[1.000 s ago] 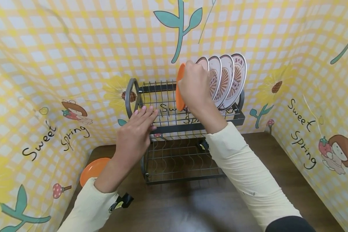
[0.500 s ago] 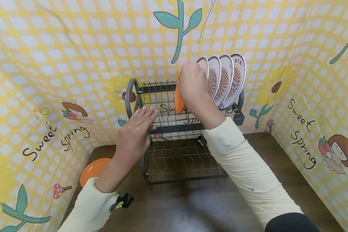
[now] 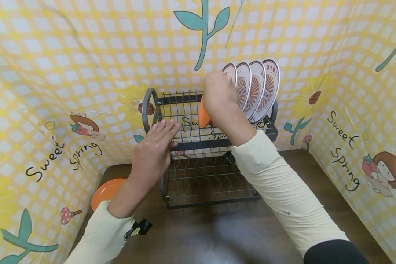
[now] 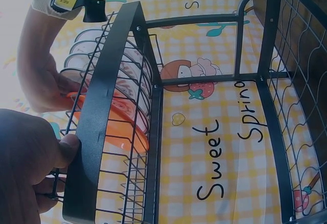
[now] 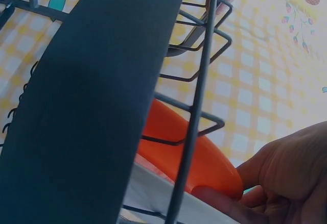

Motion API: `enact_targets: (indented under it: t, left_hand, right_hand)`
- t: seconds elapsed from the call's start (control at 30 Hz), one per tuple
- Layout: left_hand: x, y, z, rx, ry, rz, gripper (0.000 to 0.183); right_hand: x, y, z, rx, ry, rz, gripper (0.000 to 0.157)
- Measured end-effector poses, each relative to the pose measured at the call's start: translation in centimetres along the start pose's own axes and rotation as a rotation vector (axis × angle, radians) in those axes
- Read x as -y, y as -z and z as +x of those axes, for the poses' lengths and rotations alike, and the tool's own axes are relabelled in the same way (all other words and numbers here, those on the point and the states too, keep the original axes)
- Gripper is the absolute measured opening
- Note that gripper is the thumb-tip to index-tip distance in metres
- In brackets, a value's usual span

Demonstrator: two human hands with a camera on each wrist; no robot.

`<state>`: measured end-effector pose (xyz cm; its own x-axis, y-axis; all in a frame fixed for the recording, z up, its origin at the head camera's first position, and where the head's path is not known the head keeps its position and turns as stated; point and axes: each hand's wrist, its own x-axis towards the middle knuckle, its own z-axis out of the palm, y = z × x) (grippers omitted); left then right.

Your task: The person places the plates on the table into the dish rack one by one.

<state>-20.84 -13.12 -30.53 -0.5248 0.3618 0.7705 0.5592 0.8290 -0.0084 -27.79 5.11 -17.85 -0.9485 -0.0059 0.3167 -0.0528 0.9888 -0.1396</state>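
Note:
A two-tier dark metal dish rack stands against the patterned cloth. My right hand pinches an orange plate by its rim. The plate stands on edge between the upper tier's wires, partly covered by the hand in the head view. Right of it lean several white patterned plates, upright in a row. In the right wrist view, the orange plate lies right beside a white plate's edge. My left hand holds the upper tier's front rail near its left end, the thumb against the rail in the left wrist view.
Another orange plate lies on the brown table at the left, partly behind the left forearm. The lower tier of the rack shows bare wavy wires. Checkered cloth walls in the back and both sides.
The right hand and the orange plate have shifted slightly left and lower in the rack. The left hand has stayed on the rail.

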Motion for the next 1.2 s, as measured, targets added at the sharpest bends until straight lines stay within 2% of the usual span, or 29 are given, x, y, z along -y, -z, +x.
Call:
enact_targets:
  t: [0.23, 0.33, 0.43, 0.5, 0.57, 0.63, 0.8, 0.9, 1.0, 1.07, 1.13, 1.2]
  left_hand:
    - [0.4, 0.2, 0.0, 0.005, 0.007, 0.005, 0.039]
    - [0.6, 0.3, -0.1, 0.008, 0.007, 0.010, 0.040]
    - [0.8, 0.3, -0.1, 0.008, 0.007, 0.014, 0.040]
    - [0.8, 0.3, -0.2, 0.008, 0.006, 0.016, 0.040]
    - [0.8, 0.2, -0.3, 0.007, 0.004, 0.016, 0.040]
    - [0.7, 0.1, -0.3, 0.007, 0.002, 0.015, 0.040]
    - [0.4, 0.0, -0.3, 0.006, -0.003, 0.018, 0.038]
    - [0.3, 0.0, -0.4, 0.000, -0.007, 0.017, 0.037]
    - [0.3, 0.0, -0.4, -0.014, -0.011, 0.016, 0.036]
    - [0.3, 0.0, -0.5, -0.024, -0.013, 0.011, 0.035]
    - [0.2, 0.0, -0.5, -0.033, -0.018, 0.007, 0.035]
    - [0.2, 0.0, -0.5, -0.042, -0.024, 0.001, 0.035]
  right_hand:
    - [0.5, -0.3, -0.1, -0.012, 0.011, 0.007, 0.025]
    - [0.8, -0.5, -0.5, -0.064, 0.036, -0.027, 0.028]
    - [1.1, -0.3, -1.3, -0.101, 0.051, -0.044, 0.038]
    - [1.0, 0.3, -2.2, -0.100, 0.055, -0.001, 0.043]
    - [0.4, 1.2, -3.5, -0.108, 0.069, 0.092, 0.047]
    - [-0.8, 2.1, -4.9, -0.174, 0.118, 0.208, 0.047]
    - [-5.3, 2.8, -7.9, -0.488, 0.306, 0.406, 0.033]
    - [-8.2, 2.7, -9.0, -0.588, 0.303, 0.460, 0.028]
    - [-11.1, 2.1, -9.7, -0.628, 0.234, 0.489, 0.029]
    - [-12.8, 1.5, -10.0, -0.621, 0.184, 0.482, 0.031]
    - [-14.4, 0.7, -10.3, -0.586, 0.151, 0.464, 0.032]
    - [-15.8, -0.1, -10.6, -0.507, 0.117, 0.447, 0.034]
